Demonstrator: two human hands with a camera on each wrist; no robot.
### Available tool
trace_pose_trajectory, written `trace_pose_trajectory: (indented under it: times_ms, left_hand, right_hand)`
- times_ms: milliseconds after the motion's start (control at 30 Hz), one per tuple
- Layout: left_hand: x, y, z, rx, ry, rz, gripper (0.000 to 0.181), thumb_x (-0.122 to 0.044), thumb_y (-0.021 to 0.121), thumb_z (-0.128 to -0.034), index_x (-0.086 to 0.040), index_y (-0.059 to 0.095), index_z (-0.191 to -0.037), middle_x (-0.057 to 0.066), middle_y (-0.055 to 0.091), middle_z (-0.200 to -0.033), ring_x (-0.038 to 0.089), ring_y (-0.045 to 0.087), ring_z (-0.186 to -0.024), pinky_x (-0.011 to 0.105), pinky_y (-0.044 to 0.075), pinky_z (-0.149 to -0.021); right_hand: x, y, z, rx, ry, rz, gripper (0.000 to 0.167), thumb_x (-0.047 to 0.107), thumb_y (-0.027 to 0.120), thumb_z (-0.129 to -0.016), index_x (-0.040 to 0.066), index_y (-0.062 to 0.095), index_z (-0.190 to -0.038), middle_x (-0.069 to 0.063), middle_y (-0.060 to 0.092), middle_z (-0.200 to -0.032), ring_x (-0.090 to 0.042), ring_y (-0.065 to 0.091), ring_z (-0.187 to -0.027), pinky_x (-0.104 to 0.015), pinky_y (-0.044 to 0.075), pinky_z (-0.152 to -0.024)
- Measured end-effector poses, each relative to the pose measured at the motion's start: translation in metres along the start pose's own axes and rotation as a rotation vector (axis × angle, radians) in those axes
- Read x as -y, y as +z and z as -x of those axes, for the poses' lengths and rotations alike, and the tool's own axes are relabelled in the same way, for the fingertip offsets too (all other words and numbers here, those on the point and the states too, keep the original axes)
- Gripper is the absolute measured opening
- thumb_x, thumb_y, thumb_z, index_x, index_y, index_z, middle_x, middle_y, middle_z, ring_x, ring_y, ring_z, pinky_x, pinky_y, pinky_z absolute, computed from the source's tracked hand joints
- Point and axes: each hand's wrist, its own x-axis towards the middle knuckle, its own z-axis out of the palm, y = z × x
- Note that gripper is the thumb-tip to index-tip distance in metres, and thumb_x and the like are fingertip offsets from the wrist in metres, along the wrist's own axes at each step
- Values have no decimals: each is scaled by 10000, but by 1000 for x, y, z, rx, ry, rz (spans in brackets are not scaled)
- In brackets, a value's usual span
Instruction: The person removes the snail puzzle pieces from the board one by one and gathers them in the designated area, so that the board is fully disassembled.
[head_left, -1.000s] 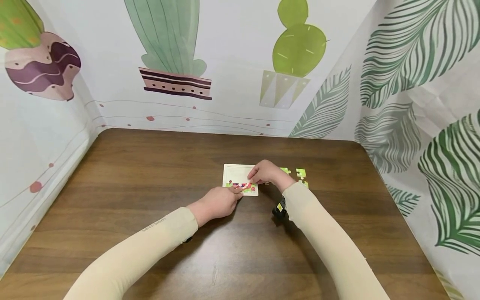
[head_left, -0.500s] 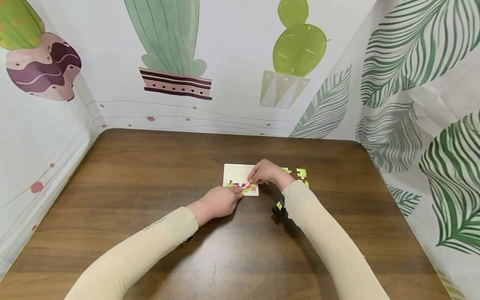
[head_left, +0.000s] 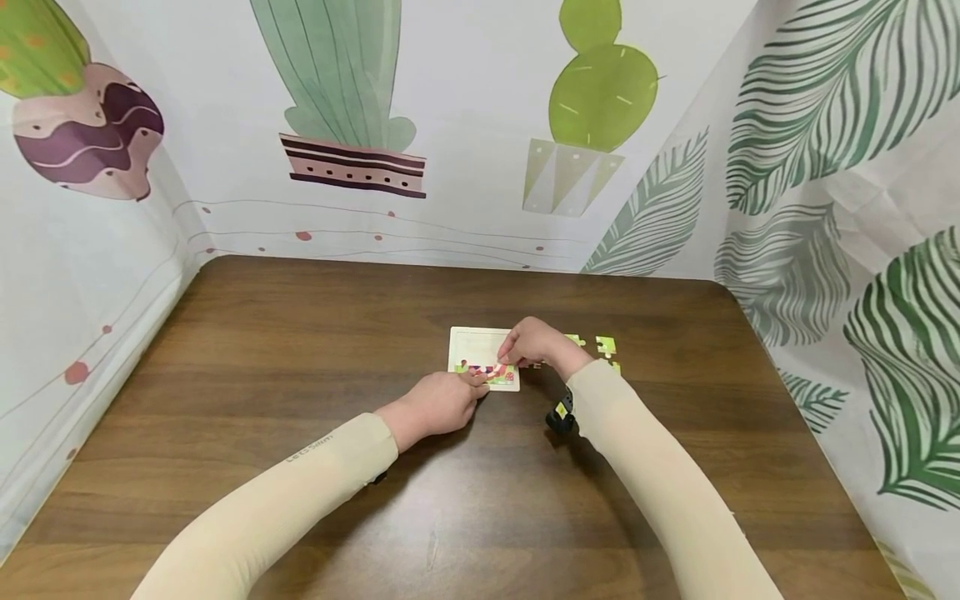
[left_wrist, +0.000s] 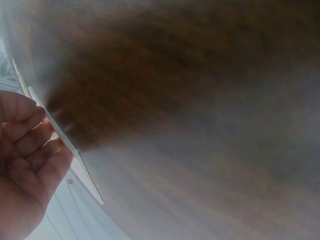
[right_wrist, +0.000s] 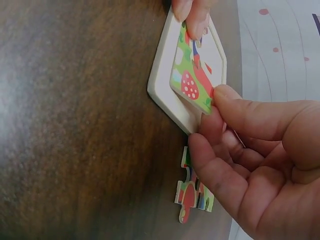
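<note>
A pale jigsaw tray (head_left: 483, 335) lies on the table under both hands. Along its near side is a row of joined, brightly printed jigsaw pieces (right_wrist: 192, 82), including a red mushroom with white dots; in the right wrist view their mushroom end sits tilted above the tray floor. My right hand (head_left: 536, 343) pinches this end between thumb and finger. At the tray's near edge, my left hand (head_left: 442, 402) holds the row by its front side with thumb and fingertip. Bent fingers (left_wrist: 37, 160) lie along the tray edge in the left wrist view.
Loose jigsaw pieces (head_left: 606, 345) lie to the right of the tray, some partly behind the right hand. More loose pieces (right_wrist: 192, 192) show beside the tray in the right wrist view. The brown wooden table (head_left: 315, 333) meets patterned cloth walls (head_left: 480, 125) behind.
Both hands stay almost in place at the tray. The whole head view shifts very slightly; the pieces show no clear movement.
</note>
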Motion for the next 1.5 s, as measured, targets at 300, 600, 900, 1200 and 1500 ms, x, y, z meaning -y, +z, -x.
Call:
trace_pose_trajectory:
  times_ms: [300,600,900,1200,1500]
  left_hand:
    - [0,3,1,-9,4,3,338,-117,576,-979,-92,732,-1279,72,700,-1364,268,739,-1131,409,608,-899]
    - [2,4,2,-15,10,3,335,-120,568,-987,-92,733,-1277,72,698,-1367,268,729,-1154,407,602,-918]
    - [1,2,1,16,-11,33,357,-115,555,-990,-93,712,-1310,80,670,-1406,245,680,-1260,424,589,-958]
    - [2,1,0,28,-13,45,364,-111,547,-997,-87,699,-1327,86,660,-1419,240,644,-1317,424,566,-1015]
    - [2,1,1,20,-1,12,360,-113,541,-999,-94,705,-1319,76,665,-1413,220,643,-1319,414,573,-1005]
  right_hand:
    - [3,-8,11,-19,-18,-24,170,59,713,-934,-47,767,-1055,-19,706,-859,-97,627,-718,-228,562,-691]
    - [4,-17,22,-3,-36,-22,189,68,683,-958,-45,758,-1089,11,679,-797,-100,555,-672,-265,514,-692]
    - [-2,-27,35,-19,-70,-33,181,50,687,-952,-69,752,-1072,-106,762,-967,-120,660,-800,-378,620,-871]
    - [-16,-40,51,-30,-95,21,177,47,691,-949,-73,755,-1063,-184,771,-1067,-175,731,-893,-416,622,-906]
    - [-37,-55,67,-39,-100,19,218,74,689,-959,-83,744,-1100,-172,763,-1051,-153,716,-851,-439,615,-911]
